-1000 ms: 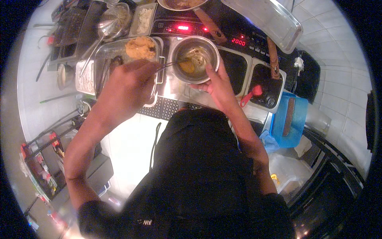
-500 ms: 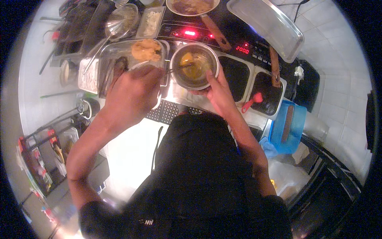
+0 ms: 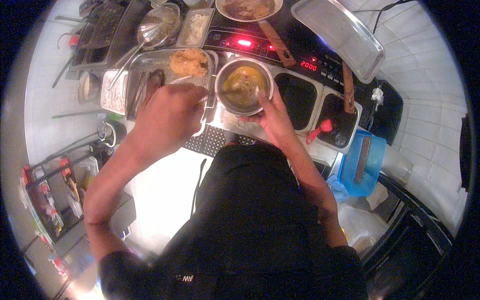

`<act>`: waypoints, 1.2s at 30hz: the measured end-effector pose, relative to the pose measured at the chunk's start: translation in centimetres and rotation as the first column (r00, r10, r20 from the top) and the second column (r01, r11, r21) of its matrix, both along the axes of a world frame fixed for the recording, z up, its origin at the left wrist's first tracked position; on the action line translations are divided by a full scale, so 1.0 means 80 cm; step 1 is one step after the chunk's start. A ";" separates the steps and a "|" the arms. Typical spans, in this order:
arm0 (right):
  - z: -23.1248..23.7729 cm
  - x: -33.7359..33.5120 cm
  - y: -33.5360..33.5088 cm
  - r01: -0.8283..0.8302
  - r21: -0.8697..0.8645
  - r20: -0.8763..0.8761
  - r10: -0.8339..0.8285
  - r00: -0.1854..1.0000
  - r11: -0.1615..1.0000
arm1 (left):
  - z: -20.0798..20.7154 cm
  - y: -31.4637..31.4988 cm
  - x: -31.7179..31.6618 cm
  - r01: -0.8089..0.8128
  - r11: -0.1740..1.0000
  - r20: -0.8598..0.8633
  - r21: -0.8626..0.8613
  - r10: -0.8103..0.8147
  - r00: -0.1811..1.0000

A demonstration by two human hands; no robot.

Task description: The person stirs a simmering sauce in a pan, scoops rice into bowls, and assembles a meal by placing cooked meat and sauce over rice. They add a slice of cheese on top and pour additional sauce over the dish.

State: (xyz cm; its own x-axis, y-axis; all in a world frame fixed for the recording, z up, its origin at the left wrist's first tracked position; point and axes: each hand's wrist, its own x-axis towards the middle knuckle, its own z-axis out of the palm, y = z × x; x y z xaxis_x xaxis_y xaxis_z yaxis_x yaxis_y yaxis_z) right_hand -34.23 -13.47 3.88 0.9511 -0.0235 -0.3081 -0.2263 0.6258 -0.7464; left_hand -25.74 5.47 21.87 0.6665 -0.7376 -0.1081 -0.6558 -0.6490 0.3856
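My right hand (image 3: 275,117) holds a round metal bowl (image 3: 219,76) by its right side, thumb over the rim. Inside is yellow beaten egg (image 3: 246,80), streaked and frothy. My left hand (image 3: 170,112) is closed, knuckles up, left of the bowl. It grips thin dark chopsticks, whose tips are smeared by motion in the egg. Just beyond that hand, an orange-brown crumbed piece of food (image 3: 189,62) lies in a clear rectangular tray (image 3: 142,62), partly hidden by the hand.
Behind the bowl, a pan (image 3: 248,19) with brown contents sits on a lit induction hob (image 3: 240,42). To the right are dark-filled inset containers (image 3: 295,100), a red scoop (image 3: 319,131) and a blue bin (image 3: 372,160). At left stand a white powder tub (image 3: 114,95) and a metal strainer (image 3: 159,27).
The egg looks more blended, and the chopsticks have blurred from a clear dark shape. Both hands and the bowl keep nearly the same places; the whole view has shifted slightly.
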 end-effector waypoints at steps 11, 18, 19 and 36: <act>0.008 -0.002 0.009 -0.039 0.020 -0.091 0.041 0.995 0.999 | -0.002 -0.003 -0.003 0.033 0.999 0.062 -0.039 -0.031 0.998; -0.006 0.000 0.012 -0.010 0.038 -0.060 0.013 0.998 0.999 | -0.004 -0.008 0.000 0.013 1.000 0.110 -0.023 -0.010 0.994; -0.005 0.000 0.012 -0.014 0.059 -0.076 0.019 0.997 0.998 | -0.001 -0.008 0.000 -0.009 1.000 0.037 -0.027 0.010 0.999; 0.012 0.009 0.008 -0.047 0.091 -0.112 0.057 0.992 0.995 | 0.019 -0.019 0.010 -0.088 0.990 -0.148 0.111 0.103 0.984</act>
State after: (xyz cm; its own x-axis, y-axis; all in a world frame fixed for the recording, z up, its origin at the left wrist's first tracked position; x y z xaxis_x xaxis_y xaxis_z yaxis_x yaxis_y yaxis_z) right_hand -33.50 -12.79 4.82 0.9088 0.0568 -0.4134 -0.3407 0.6729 -0.6566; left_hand -24.92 3.96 23.40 0.7031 -0.6509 -0.2863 -0.5274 -0.7474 0.4041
